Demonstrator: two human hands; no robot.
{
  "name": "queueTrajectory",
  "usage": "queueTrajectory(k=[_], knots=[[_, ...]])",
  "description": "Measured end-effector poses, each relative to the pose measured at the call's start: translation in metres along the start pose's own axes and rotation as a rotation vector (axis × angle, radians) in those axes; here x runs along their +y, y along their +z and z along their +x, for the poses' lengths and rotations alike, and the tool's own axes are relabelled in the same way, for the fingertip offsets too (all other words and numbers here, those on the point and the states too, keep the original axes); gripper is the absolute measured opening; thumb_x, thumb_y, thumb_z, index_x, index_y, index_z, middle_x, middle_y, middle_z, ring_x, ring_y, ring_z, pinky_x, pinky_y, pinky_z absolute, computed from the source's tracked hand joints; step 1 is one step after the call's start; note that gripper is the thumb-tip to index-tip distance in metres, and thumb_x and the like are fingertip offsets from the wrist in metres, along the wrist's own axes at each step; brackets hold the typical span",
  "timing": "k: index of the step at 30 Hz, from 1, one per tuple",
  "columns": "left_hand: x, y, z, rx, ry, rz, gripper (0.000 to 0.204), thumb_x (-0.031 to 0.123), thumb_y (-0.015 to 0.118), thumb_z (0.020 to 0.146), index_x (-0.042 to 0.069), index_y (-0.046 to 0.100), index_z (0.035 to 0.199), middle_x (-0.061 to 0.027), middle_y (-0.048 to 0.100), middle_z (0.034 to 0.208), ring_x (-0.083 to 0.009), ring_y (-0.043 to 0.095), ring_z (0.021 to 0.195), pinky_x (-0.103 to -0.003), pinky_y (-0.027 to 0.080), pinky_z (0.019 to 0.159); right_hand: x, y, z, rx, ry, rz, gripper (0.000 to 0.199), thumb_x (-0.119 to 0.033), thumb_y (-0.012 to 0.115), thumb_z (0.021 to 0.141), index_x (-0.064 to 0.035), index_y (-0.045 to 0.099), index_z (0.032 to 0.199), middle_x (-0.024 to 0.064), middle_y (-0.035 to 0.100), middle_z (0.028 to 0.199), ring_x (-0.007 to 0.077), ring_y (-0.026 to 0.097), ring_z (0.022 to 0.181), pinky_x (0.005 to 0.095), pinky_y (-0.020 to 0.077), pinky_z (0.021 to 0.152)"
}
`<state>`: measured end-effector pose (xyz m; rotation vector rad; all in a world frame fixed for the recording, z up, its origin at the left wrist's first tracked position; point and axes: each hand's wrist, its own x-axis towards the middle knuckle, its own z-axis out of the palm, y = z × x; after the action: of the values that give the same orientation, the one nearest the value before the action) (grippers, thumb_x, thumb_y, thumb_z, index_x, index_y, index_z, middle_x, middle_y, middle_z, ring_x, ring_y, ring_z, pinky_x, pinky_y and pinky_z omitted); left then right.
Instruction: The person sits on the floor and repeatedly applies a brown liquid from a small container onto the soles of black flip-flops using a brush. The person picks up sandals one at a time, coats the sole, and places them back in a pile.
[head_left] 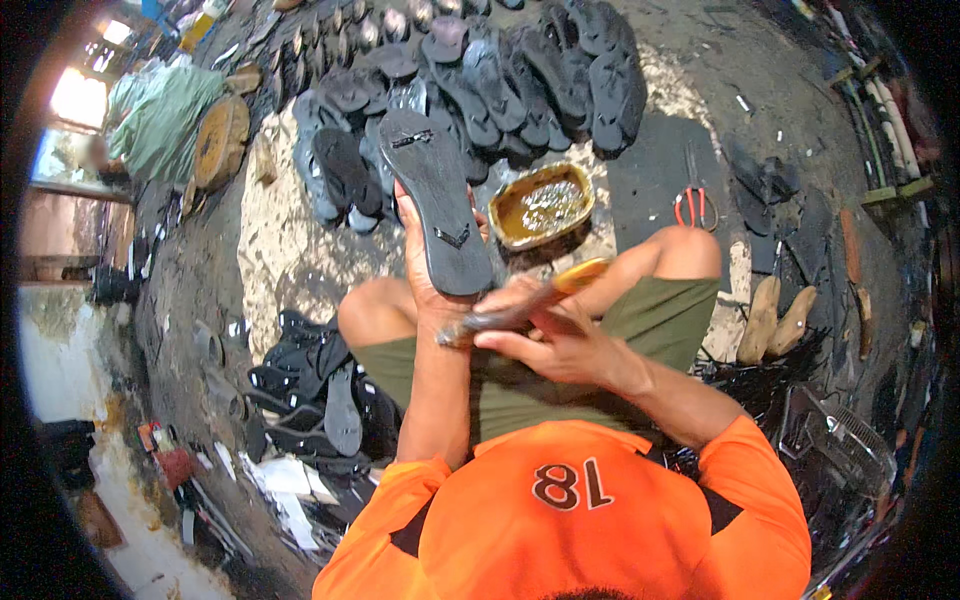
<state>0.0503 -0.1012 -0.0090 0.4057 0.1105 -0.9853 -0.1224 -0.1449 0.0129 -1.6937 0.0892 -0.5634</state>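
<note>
My left hand is closed around a black sandal sole, holding it up lengthwise over my lap. Small black strap pieces stand out near its far end and near its heel. My right hand grips a long-handled tool, slanted across my left wrist. One end of the tool is yellow-orange; the other is dark, greyish and blurred, so its exact kind cannot be told. Just beyond my right hand sits a shallow tray of brown, glossy liquid.
Rows of black sandal soles lie ahead. Red-handled pliers rest on a dark sheet to the right, with wooden foot forms nearer. A pile of black sandals lies at left; a fan stands at lower right.
</note>
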Motion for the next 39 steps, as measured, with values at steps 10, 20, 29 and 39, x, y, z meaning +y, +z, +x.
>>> queueTrajectory(k=[10,20,29,39], knots=[[-0.061,0.0,0.148,0.074,-0.199,-0.004,0.043,0.032,0.063,0.089,0.009,0.054,0.125,-0.0133,0.061,0.121,-0.0324,0.061,0.105,-0.045,0.055,0.085,-0.046,-0.146,-0.078,1.094,0.126,-0.034,0.037,-0.02,0.063,0.096,-0.0024,0.047,0.124,0.0011,0.056,0.105,0.0092,0.052,0.094,0.0248,0.0422,0.086],[-0.014,0.036,0.281,0.217,-0.069,0.4,0.03,0.031,0.054,0.098,0.012,0.059,0.12,-0.0138,0.048,0.132,-0.0291,0.063,0.107,-0.039,0.056,0.074,-0.043,-0.168,-0.068,1.171,0.129,-0.1,0.038,-0.018,0.063,0.096,-0.0022,0.046,0.126,0.0067,0.058,0.11,0.0152,0.055,0.1,0.0315,0.0451,0.091],[0.174,-0.023,0.028,0.074,0.378,0.698,0.045,0.032,0.059,0.097,0.005,0.052,0.132,-0.0111,0.059,0.129,-0.0234,0.06,0.113,-0.033,0.047,0.091,0.014,-0.126,-0.003,0.882,0.376,0.038,0.033,-0.026,0.064,0.096,0.0005,0.055,0.112,0.0111,0.063,0.104,0.0196,0.063,0.085,0.0355,0.0556,0.079],[0.291,-0.223,-0.231,1.806,0.651,1.787,0.054,0.061,0.069,0.079,0.009,0.074,0.09,-0.0127,0.071,0.101,-0.03,0.065,0.091,-0.045,0.049,0.081,0.047,-0.117,0.021,0.72,0.548,-0.298,0.041,-0.039,0.073,0.087,0.0013,0.066,0.089,0.0057,0.065,0.082,0.0149,0.058,0.072,0.0304,0.0463,0.064]])
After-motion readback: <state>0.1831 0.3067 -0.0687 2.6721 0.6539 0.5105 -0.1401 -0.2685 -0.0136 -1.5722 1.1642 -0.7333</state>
